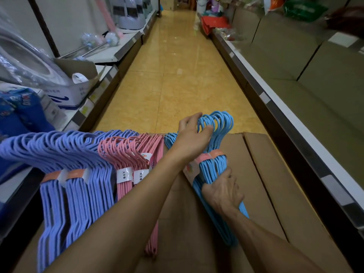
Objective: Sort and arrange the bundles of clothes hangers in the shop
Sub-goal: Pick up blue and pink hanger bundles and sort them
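Over the cardboard surface, the left hand reaches far across, fingers curled over the hooks of the blue hanger bundle, while the right hand grips the bundle's near shoulders, right of the pink bundles and purple bundles.

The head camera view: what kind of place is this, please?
Most likely an aisle of a household-goods shop. Long shelves with wrapped goods line both sides of a tiled floor, and banded bundles of purple hangers, pink hangers and blue hangers lie on cardboard boxes.
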`<state>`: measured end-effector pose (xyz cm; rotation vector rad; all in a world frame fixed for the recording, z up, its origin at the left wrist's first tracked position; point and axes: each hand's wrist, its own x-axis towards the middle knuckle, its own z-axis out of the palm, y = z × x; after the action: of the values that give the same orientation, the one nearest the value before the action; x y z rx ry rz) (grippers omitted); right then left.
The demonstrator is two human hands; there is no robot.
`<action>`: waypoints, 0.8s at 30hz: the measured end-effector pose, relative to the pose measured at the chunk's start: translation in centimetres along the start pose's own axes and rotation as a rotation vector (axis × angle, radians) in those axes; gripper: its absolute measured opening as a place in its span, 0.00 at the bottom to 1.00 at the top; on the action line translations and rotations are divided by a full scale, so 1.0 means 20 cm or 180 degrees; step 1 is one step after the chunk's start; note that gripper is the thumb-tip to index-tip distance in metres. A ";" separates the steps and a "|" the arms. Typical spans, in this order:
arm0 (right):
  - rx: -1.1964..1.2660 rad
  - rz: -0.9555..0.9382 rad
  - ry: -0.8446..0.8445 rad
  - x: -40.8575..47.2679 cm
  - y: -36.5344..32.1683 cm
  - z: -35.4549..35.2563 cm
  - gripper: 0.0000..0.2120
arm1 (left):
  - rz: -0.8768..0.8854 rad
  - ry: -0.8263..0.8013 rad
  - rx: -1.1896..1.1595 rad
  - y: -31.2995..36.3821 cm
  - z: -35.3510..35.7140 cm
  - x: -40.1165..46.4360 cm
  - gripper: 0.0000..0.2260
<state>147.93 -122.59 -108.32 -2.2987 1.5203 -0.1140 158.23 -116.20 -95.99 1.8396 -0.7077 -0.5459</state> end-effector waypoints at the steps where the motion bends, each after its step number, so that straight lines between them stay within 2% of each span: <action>1: 0.0052 -0.0012 -0.0011 0.01 0.00 -0.02 0.38 | -0.0060 0.0114 -0.0146 0.02 0.00 0.01 0.23; 4: 0.0203 -0.0029 -0.0041 0.03 0.01 -0.10 0.38 | -0.0289 0.0476 -0.0545 0.05 -0.02 0.03 0.20; 8: 0.0494 -0.0140 0.0062 0.04 0.06 -0.23 0.36 | -0.0476 0.0725 -0.0655 0.00 -0.06 0.04 0.16; 11: 0.0768 -0.0224 0.0147 0.04 0.10 -0.34 0.36 | -0.0628 0.0873 -0.0641 -0.06 -0.08 0.04 0.17; 13: 0.1027 -0.0251 0.0100 0.04 0.13 -0.42 0.33 | -0.0792 0.0985 -0.0760 -0.08 -0.09 0.03 0.18; 16: 0.1398 -0.0261 -0.0092 0.02 0.19 -0.55 0.22 | -0.1078 0.0921 -0.1077 -0.07 -0.08 0.02 0.21; 19: 0.1573 -0.0380 -0.0258 0.00 0.24 -0.64 0.22 | -0.1253 0.0702 -0.1370 -0.05 -0.06 0.01 0.25; 24: 0.1753 -0.0682 -0.0550 -0.08 0.29 -0.74 0.22 | -0.1450 0.0469 -0.2372 0.02 -0.01 -0.04 0.13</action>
<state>138.11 -127.12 -96.42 -1.9541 0.9966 -0.3367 157.75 -115.62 -95.59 1.2982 0.0479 -0.8238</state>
